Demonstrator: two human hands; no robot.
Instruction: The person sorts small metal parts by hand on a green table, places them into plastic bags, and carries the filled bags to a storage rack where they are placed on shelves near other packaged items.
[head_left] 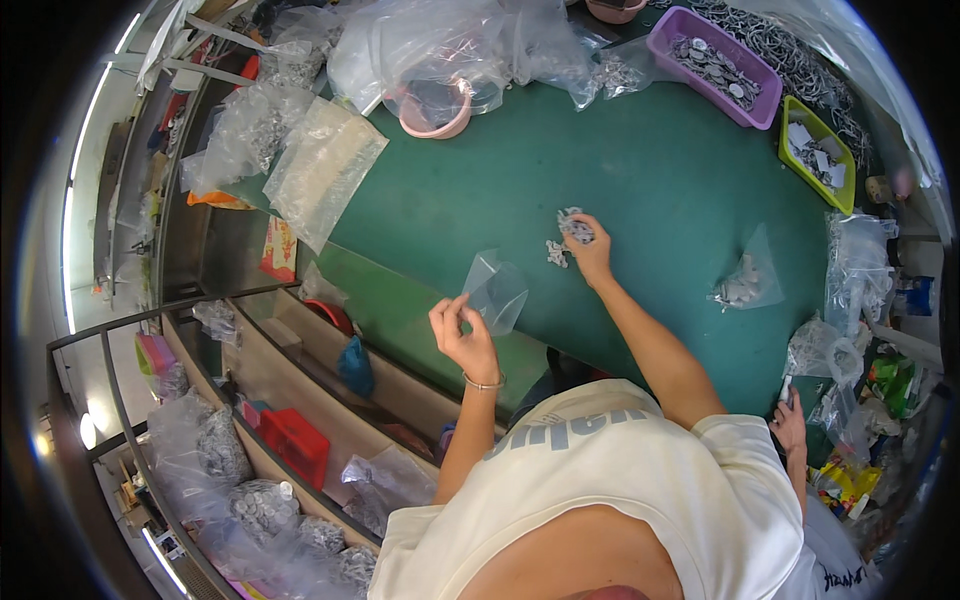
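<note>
One clear bag [503, 292] is pinched in the left hand [465, 342]. Past it, grey pieces [574, 228] are held in the right hand [593, 255], with fingers curled, just beside a little pile [557, 254] on the green table [450, 190]. Pieces seem to be getting gathered; next, the bag's mouth may need to be opened wide. Far off, a purple tub [768, 112] is seen.

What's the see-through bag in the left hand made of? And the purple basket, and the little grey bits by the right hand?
See-through bag: probably thin, shiny plastic; the green table shows through.

Purple basket: likely hard, smooth plastic, one even colour.

Little grey bits: maybe metal, being silvery grey, but too small to be sure.
</note>
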